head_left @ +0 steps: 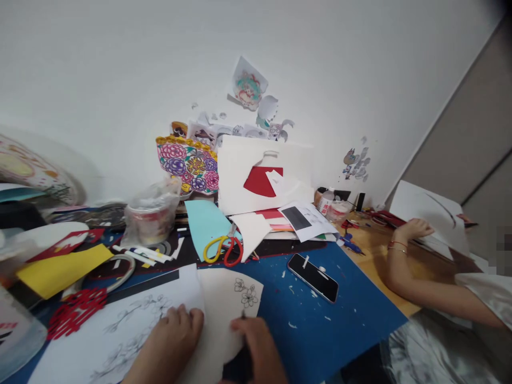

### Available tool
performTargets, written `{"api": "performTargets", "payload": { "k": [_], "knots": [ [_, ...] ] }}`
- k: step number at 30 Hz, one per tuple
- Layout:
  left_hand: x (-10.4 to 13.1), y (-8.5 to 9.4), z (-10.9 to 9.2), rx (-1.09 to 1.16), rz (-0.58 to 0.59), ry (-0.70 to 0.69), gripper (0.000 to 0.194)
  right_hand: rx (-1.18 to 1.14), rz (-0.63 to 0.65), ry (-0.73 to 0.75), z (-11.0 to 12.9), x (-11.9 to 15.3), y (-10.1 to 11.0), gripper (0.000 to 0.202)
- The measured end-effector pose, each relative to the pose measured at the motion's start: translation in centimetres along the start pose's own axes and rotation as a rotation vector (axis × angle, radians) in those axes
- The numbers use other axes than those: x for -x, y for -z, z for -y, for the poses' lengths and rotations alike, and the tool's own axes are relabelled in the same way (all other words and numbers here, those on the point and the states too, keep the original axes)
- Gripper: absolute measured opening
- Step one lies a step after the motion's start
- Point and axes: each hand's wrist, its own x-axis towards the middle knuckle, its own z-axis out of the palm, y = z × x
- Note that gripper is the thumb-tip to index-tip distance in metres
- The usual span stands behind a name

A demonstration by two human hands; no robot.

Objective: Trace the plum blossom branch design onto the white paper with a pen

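Observation:
My right hand (260,349) is closed around a dark pen (243,314), its tip just below a flower outline on a cream paper cutout (218,298) with a curved edge. Small plum-blossom flowers are drawn near the cutout's upper right corner. My left hand (176,336) lies over a white sheet (132,306) printed with blossom branches, its fingers together and resting on the paper by the cutout's left side. Part of the right hand and of the pen's shaft is hidden or dark.
Yellow and red-handled scissors (224,252) lie beyond the cutout, near light blue paper (204,218). A phone (314,277) with paper scraps sits on the blue mat (352,304). A red cutout (78,313) lies left. At right, another person's arm (416,282) rests by white paper.

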Motion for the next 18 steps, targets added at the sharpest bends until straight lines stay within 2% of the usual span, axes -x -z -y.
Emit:
{"api": "performTargets", "payload": {
  "k": [1, 3, 6, 8, 13, 18],
  "knots": [
    [0.0, -0.2, -0.1, -0.001, -0.002, 0.002, 0.048, 0.023, 0.043, -0.046, -1.2, -0.2, 1.2, 0.081],
    [0.0, -0.4, -0.2, 0.002, -0.004, 0.011, 0.046, 0.103, 0.040, -0.135, -3.6, -0.5, 3.2, 0.088],
    [0.0, 0.1, -0.4, 0.024, 0.007, 0.019, 0.045, 0.075, 0.155, -0.141, -6.7, -0.7, 4.4, 0.071],
    [0.0, 0.7, -0.4, 0.050, 0.030, 0.021, 0.045, 0.065, 0.149, -0.155, -8.1, -1.0, 4.3, 0.068],
    [-0.3, 1.9, -0.6, 0.115, 0.098, 0.064, 0.037, 0.035, 0.264, -0.082, -9.4, -1.9, 4.0, 0.068],
    [-0.4, 1.9, -0.9, 0.143, 0.118, 0.096, 0.037, 0.070, 0.209, -0.072, -9.5, -1.4, 3.4, 0.068]
  ]
}}
